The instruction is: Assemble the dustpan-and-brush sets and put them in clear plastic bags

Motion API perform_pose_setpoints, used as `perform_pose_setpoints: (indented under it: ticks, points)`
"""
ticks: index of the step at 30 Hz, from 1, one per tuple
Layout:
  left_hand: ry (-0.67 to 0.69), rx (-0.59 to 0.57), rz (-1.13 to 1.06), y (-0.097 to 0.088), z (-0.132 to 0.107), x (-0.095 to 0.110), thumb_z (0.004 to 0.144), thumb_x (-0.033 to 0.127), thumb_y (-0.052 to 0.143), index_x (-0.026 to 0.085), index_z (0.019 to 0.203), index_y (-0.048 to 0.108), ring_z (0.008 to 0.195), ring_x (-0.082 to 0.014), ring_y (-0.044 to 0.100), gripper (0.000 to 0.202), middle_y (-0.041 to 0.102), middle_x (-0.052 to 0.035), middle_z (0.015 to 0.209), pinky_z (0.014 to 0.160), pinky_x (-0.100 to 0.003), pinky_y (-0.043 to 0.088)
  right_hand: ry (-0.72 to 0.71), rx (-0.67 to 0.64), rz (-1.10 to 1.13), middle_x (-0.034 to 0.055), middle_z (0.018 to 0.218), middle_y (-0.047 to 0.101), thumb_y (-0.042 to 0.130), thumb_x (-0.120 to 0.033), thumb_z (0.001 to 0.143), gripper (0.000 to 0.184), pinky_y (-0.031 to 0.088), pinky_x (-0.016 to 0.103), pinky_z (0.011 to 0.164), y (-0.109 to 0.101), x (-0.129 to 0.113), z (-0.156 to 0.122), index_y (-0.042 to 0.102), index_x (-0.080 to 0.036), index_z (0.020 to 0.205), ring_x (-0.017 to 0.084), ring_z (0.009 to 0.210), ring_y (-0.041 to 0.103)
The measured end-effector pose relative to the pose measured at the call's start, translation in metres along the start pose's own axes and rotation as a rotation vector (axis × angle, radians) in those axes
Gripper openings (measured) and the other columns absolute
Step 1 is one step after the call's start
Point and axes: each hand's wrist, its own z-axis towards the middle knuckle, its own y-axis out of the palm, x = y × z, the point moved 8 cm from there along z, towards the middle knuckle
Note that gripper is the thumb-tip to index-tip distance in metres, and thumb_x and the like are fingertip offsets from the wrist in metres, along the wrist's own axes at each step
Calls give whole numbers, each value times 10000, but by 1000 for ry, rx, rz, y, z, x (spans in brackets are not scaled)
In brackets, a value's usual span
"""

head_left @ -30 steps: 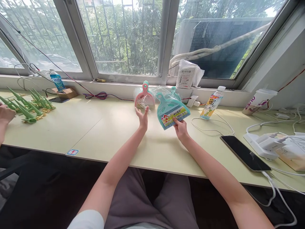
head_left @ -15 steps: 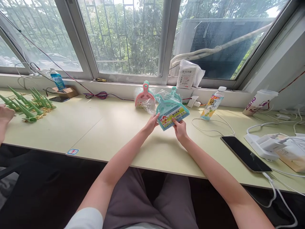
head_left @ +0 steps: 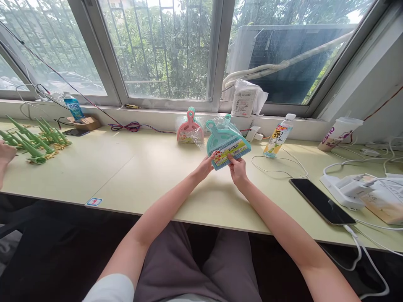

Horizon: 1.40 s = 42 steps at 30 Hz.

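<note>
A teal dustpan and brush set (head_left: 222,141) with a yellow printed label is held tilted above the table, its handle pointing up and left. My left hand (head_left: 204,167) grips its lower left edge, thumb on the front. At the lower right, my right hand (head_left: 238,170) pinches the set with the thumb on the label. Clear plastic wrap shows around its upper part. Behind it, the handle of another teal set (head_left: 228,118) sticks up, mostly hidden. A pink dustpan and brush set (head_left: 190,128) in clear wrap stands against the wall just to the left.
Green spiky pieces (head_left: 37,140) lie at the left beside another person's hand (head_left: 6,152). To the right are a drink bottle (head_left: 279,136), a phone (head_left: 321,201), a power strip (head_left: 341,193) with cables and a plastic cup (head_left: 340,133). A wrapped white package (head_left: 244,100) sits on the sill.
My left hand has slid a little down and right along the dustpan's edge. The plastic wrap now sits away from the handle, which shows more plainly. The view has shifted slightly.
</note>
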Motion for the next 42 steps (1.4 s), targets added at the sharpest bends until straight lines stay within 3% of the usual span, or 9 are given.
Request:
perform_pose_setpoints:
  ticks: [4, 8, 17, 23, 25, 31, 35, 38, 42]
  points:
    - [25, 39, -65, -1, -2, 10, 913, 552, 507, 179, 1306, 568, 1330, -303, 472, 545, 585, -101, 1362, 1116, -461, 362, 33, -22, 15, 51, 1062, 729, 845, -284, 625, 322, 595, 365, 938, 3, 3, 0, 676, -200, 886, 248, 1133, 640]
    - [-51, -37, -26, 6, -6, 6, 947, 514, 454, 180, 1373, 514, 1361, -302, 431, 544, 529, -99, 1425, 1126, -469, 339, 40, -58, -3, 58, 1040, 734, 850, -280, 621, 319, 591, 362, 939, 3, 1, 4, 682, -190, 876, 252, 1124, 643]
    - [-218, -101, 115, 16, -12, -10, 952, 515, 452, 320, 1413, 450, 1443, -241, 301, 501, 429, -10, 1513, 1156, -463, 254, 10, -39, 21, 59, 990, 740, 848, -278, 611, 315, 598, 381, 908, -1, -6, 10, 687, -180, 864, 267, 1103, 650]
    - [-42, 54, 126, 4, -2, -7, 845, 476, 626, 260, 1372, 485, 1358, -268, 430, 587, 504, -67, 1449, 1095, -420, 348, 21, -9, 32, 50, 960, 743, 842, -275, 612, 299, 598, 380, 908, -1, 0, 9, 687, -185, 852, 260, 1085, 657]
    - [-49, 98, 157, -2, -2, -11, 825, 486, 648, 261, 1359, 493, 1347, -274, 440, 600, 509, -74, 1442, 1077, -424, 363, 21, -10, 36, 49, 966, 742, 842, -270, 613, 300, 594, 375, 914, -1, 0, 8, 686, -184, 854, 255, 1081, 660]
    - [-222, -17, 212, 4, -7, -21, 824, 536, 645, 303, 1301, 544, 1390, -280, 376, 540, 484, -51, 1467, 1066, -455, 351, -18, 3, 36, 60, 990, 741, 825, -252, 625, 284, 575, 363, 940, -4, -6, 7, 681, -180, 859, 251, 1090, 657]
    - [-99, -31, 107, 7, -5, -2, 835, 530, 639, 285, 1299, 556, 1360, -293, 420, 532, 528, -62, 1424, 1077, -449, 346, -21, 27, 34, 59, 1002, 738, 813, -257, 637, 287, 581, 367, 930, -3, -3, 5, 681, -179, 879, 247, 1086, 658]
    - [24, 58, 103, -3, -4, 10, 760, 473, 736, 217, 1230, 591, 1274, -310, 507, 554, 594, -101, 1334, 1022, -427, 411, 15, 23, 29, 54, 988, 741, 811, -243, 643, 284, 598, 359, 899, -1, 6, 2, 684, -177, 888, 237, 1057, 667]
    - [-39, 168, 216, -19, -4, 3, 686, 434, 793, 204, 1188, 593, 1143, -311, 596, 587, 652, -110, 1219, 904, -429, 487, 82, 38, 16, 46, 962, 746, 770, -176, 692, 198, 612, 301, 848, -4, 13, 4, 688, -167, 872, 196, 964, 693]
